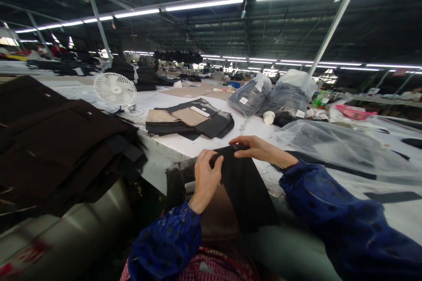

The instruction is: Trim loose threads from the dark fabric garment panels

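A black fabric panel [253, 193] hangs over the near table edge towards my lap, with a brown patch [219, 217] on its lower part. My left hand [208, 178] pinches its upper edge between thumb and fingers. Just to the right, my right hand [255, 148] grips the same edge, thumb below and fingers above. Beyond my hands lies a stack of black panels [216, 125] with tan pieces [191, 116] and a white strip on top.
Dark brown fabric pieces [66, 149] are heaped at left. A white fan [115, 89] stands behind them. Filled plastic bags [285, 94] and a white cup [269, 117] sit on the white table [168, 142]. Clear plastic sheeting [346, 147] covers dark strips at right.
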### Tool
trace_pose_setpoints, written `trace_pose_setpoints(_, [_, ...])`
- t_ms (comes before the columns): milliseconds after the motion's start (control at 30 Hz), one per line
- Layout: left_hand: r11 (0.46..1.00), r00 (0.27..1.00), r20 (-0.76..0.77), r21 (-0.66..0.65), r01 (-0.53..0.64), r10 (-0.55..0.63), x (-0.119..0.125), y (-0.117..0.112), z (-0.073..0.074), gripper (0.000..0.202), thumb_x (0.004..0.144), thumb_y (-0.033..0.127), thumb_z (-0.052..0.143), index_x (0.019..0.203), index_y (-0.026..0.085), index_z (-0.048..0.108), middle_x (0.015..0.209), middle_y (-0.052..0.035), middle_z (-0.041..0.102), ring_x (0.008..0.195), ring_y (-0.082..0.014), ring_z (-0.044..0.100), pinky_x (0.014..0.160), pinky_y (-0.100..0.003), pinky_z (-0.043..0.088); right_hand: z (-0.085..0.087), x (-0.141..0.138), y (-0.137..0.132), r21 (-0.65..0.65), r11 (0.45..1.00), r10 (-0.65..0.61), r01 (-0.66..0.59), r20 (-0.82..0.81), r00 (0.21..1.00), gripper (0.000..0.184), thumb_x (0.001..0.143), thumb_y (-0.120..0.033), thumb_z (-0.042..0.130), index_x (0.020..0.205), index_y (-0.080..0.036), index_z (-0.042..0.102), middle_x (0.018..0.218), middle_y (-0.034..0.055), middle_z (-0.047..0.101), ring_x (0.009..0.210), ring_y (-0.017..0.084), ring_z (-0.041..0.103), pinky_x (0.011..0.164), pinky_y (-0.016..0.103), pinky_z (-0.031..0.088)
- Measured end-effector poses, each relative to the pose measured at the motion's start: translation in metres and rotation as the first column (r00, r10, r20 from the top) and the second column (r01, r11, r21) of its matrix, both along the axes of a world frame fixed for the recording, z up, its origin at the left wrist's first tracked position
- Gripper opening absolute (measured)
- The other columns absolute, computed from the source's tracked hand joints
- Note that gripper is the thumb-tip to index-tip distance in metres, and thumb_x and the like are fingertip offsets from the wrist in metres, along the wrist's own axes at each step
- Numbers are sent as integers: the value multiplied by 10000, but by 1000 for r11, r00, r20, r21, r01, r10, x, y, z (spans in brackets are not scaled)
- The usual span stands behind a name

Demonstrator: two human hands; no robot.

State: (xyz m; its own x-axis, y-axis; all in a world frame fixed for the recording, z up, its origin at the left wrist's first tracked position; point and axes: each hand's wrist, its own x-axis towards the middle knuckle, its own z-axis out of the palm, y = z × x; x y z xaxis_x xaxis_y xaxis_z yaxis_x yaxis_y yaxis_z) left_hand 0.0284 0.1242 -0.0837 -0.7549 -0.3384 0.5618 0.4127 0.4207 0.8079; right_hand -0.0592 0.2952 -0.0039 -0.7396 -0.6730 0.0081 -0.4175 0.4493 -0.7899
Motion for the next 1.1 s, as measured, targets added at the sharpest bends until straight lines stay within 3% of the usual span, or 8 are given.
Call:
trace_pose_setpoints(100, [995,997,-66,-83,-52,47,-4,-10,-1,65,800,205,622,739,185,635,962,-69,581,1013,-243,514,919,-408,421,-3,3,-1,-72,997,16,-11,64,998,513,683,-386,754,1123,-160,615,951,38,686,829,179,630,729,288,490])
trace_pose_setpoints(233, [994,996,-64,-97,57,-63,-10,-20,-1,109,799,206,630,695,178,618,1106,-80,584,1093,-245,516,995,-429,362,1,11,-1,-78,996,35,-30,64,997,409,692,-371,755,1032,-171,645,914,25,695,824,182,639,727,285,498])
trace_pose_setpoints(400, [956,959,-32,-96,276,-280,-9,-29,6,207,807,288,630,647,180,555,750,1,567,772,-162,548,752,-289,413,12,22,3,-120,993,37,-18,159,987,384,696,-354,764,1011,-169,645,923,30,704,846,183,654,809,309,506])
trace_pose_setpoints(567, [916,916,-28,-13,400,-400,19,-34,26,224,787,353,660,669,180,579,754,2,567,743,-151,519,691,-263,396,17,32,9,-245,969,87,-32,218,972,471,700,-345,782,1116,-186,629,998,50,698,870,181,660,816,310,522])
trace_pose_setpoints(700, [890,896,-35,97,445,-444,43,-35,37,246,828,363,615,668,180,579,731,6,547,730,-140,504,676,-251,396,20,42,8,-317,947,119,-56,182,976,618,716,-360,777,1279,-254,544,915,15,682,812,163,659,731,281,529])
trace_pose_setpoints(867, [892,903,31,171,418,-428,54,-34,30,252,840,368,608,680,173,596,678,25,508,618,-105,440,572,-232,356,24,52,8,-189,976,104,-113,-57,993,420,802,-412,691,1180,-235,647,967,30,676,888,182,635,776,292,503])
trace_pose_setpoints(967, [921,926,16,112,372,-376,57,-31,25,194,828,310,621,690,176,599,692,20,535,635,-112,470,595,-234,381,26,56,8,-59,988,130,-143,-187,974,373,856,-430,627,1169,-229,656,1115,46,651,979,204,605,818,303,486])
trace_pose_setpoints(1100, [933,931,-52,-14,361,-361,63,-28,21,129,829,247,631,720,180,617,749,3,575,710,-129,529,660,-239,411,27,61,7,25,965,259,-262,-257,931,377,864,-395,637,1212,-250,619,1154,38,626,1067,201,565,886,297,459])
